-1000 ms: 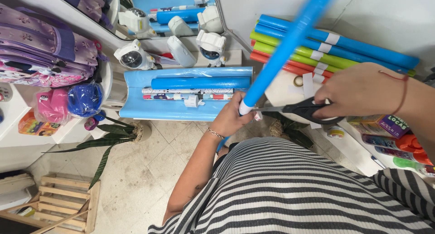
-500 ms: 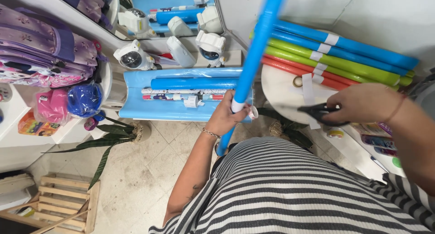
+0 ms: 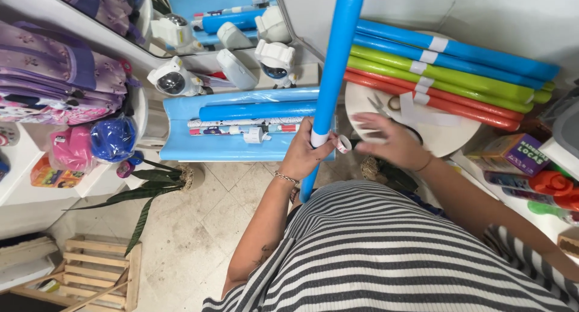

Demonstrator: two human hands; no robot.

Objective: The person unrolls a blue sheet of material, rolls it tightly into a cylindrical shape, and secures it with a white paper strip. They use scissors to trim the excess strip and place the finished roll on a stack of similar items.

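Pale tiled floor [image 3: 199,227] below, a wooden crate [image 3: 99,270] at the lower left, a leafy plant [image 3: 145,188] beside it, white shelves [image 3: 24,161] along the left, plain light wall [image 3: 482,10] top right.

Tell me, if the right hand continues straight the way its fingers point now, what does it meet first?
Probably the small tape roll beside the blue roll; the right hand points left toward it, though depth is unclear.

The upright blue roll [image 3: 335,64] splits the space before me. To its right, the stacked coloured rolls [image 3: 452,73] wall off the far side of the round white bench [image 3: 449,137], with scissors [image 3: 380,104] lying there. To its left, the blue tray [image 3: 241,128] and astronaut figures [image 3: 229,67] crowd the shelf. Below, the tiled floor [image 3: 199,227] lies open.
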